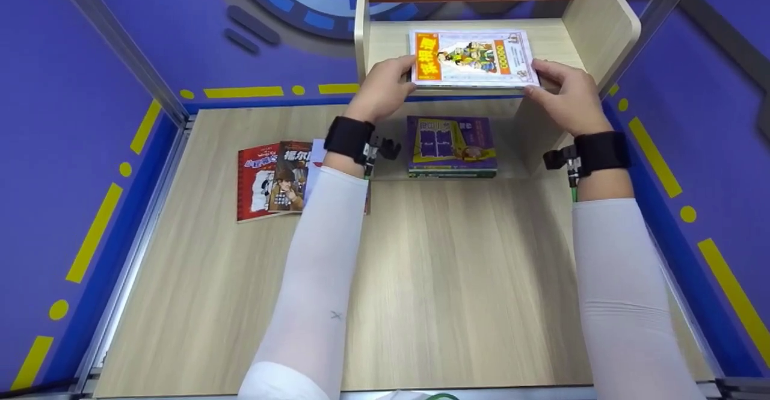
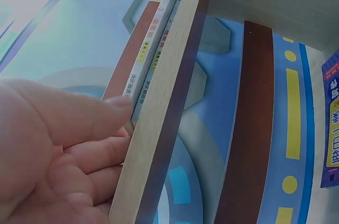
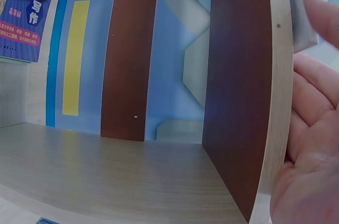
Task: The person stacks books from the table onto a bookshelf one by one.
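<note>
A white and orange comic book (image 1: 472, 57) lies flat on the upper shelf (image 1: 388, 39) of a wooden bookshelf, above another book; two spines (image 2: 151, 44) show in the left wrist view. My left hand (image 1: 388, 84) touches the left end of this stack, its thumb at the front corner and its fingers along the side. Opposite it, my right hand (image 1: 568, 93) touches the right end, with its thumb (image 3: 323, 15) by the spine and the palm spread in the right wrist view. On the lower level, a purple book (image 1: 451, 144) tops another stack.
Left of the shelf, a red book (image 1: 255, 186), a dark detective book (image 1: 290, 177) and a pale book (image 1: 314, 168) overlap on the wooden table (image 1: 469, 280). The bookshelf's right side panel (image 1: 601, 27) rises near my right hand. Blue walls (image 1: 72, 87) enclose the table.
</note>
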Tool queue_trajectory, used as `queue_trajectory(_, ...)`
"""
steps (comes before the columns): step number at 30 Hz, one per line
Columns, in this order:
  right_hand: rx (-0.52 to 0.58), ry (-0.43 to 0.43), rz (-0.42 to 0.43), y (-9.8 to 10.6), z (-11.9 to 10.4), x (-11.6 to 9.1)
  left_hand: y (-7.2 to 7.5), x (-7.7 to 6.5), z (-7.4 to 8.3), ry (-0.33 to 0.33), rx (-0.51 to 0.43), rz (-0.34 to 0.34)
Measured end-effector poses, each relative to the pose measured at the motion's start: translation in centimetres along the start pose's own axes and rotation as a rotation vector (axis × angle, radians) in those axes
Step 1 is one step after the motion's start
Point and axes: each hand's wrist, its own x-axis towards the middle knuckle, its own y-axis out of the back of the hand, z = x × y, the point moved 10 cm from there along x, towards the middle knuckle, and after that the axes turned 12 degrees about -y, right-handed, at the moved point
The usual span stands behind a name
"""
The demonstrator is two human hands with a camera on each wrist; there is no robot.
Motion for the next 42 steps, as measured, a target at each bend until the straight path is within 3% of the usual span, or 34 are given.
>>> queue_trajectory(5, 0.017, -0.023, 0.048, -0.06, 0.01, 0.09, -0.1, 0.06, -0.1, 0.021, 0.021, 0.033)
queue_trajectory(12, 0.005, -0.043, 0.092, 0.03, 0.05, 0.1, -0.4, 0.43, -0.23, 0.039, 0.116, 0.022)
queue_trajectory(32, -0.015, -0.024, 0.174, 0.33, -0.04, -0.19, -0.45, -0.05, 0.06, 0.041, 0.155, 0.018)
queue_trajectory(42, -0.008, -0.018, 0.172, 0.2, 0.02, -0.37, -0.56, -0.13, 0.04, 0.048, 0.141, 0.024)
